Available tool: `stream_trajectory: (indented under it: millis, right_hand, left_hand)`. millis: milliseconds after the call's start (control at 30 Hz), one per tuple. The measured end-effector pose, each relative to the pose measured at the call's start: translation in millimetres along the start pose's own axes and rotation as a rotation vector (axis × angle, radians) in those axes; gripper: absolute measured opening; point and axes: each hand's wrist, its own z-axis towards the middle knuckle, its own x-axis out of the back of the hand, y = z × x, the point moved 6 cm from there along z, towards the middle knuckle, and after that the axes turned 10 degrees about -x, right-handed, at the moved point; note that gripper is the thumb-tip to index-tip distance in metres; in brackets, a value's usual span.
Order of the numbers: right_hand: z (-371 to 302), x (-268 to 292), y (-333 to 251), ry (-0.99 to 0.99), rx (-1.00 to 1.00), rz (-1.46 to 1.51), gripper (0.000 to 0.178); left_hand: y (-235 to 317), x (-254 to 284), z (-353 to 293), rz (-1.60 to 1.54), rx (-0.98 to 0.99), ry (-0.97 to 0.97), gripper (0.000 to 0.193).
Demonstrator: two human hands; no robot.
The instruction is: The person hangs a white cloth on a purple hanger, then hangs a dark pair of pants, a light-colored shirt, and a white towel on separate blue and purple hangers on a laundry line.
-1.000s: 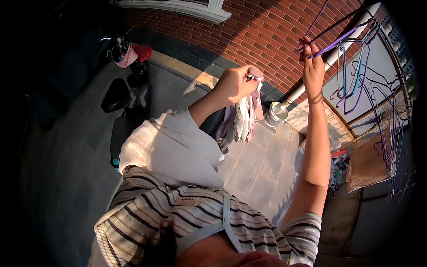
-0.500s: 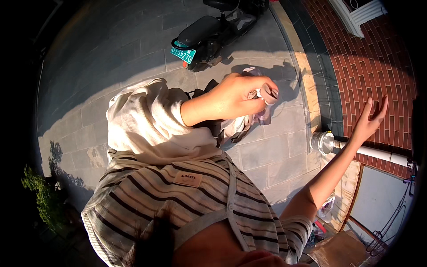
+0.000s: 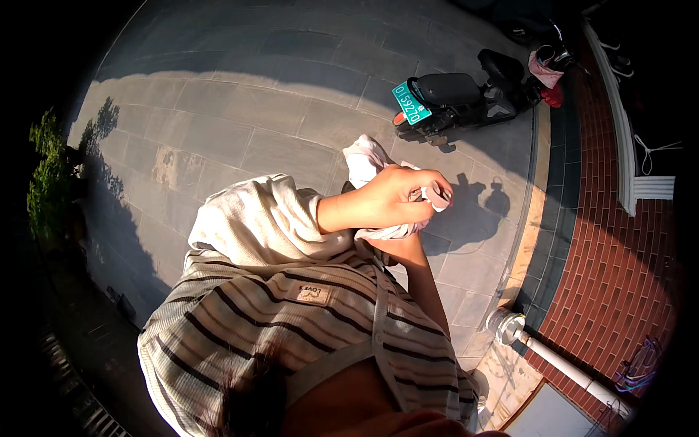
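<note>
My left hand [image 3: 389, 197] is closed in a fist on a pale, pinkish-white cloth [image 3: 364, 159]. A small fold of it pokes out past the thumb side, and more hangs beyond and below the fist. The left forearm wears a bunched cream sleeve [image 3: 251, 218]. From the lower right my bare right forearm reaches in, and my right hand [image 3: 405, 250] is under the left one, against the hanging cloth. Its fingers are hidden behind the cloth and my left hand, so their grip does not show.
A black scooter [image 3: 451, 89] with a green plate stands beyond my hands on the paved ground [image 3: 284, 109]. To the right runs a red brick wall [image 3: 611, 240] with a white pipe [image 3: 575, 375] ending at a bucket [image 3: 504, 325]. A leafy plant [image 3: 47, 175] is at far left.
My right hand, earlier spread in the air near the brick wall, has swung in under my left hand. The left keeps its hold on the cloth. The view has turned, shifting the scooter right.
</note>
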Motion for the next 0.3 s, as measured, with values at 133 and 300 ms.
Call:
stream_trajectory:
  millis: [133, 300]
  right_hand:
    - [63.7, -61.3, -25.4, 0.053, 0.184, -0.08, 0.069]
    - [149.7, -121.1, -59.1, 0.013, 0.287, -0.103, 0.06]
  left_hand:
    - [18.2, 92.3, -27.9, 0.052, -0.006, 0.11, 0.026]
    - [33.3, 212.6, -62.8, 0.118, -0.004, 0.246, 0.026]
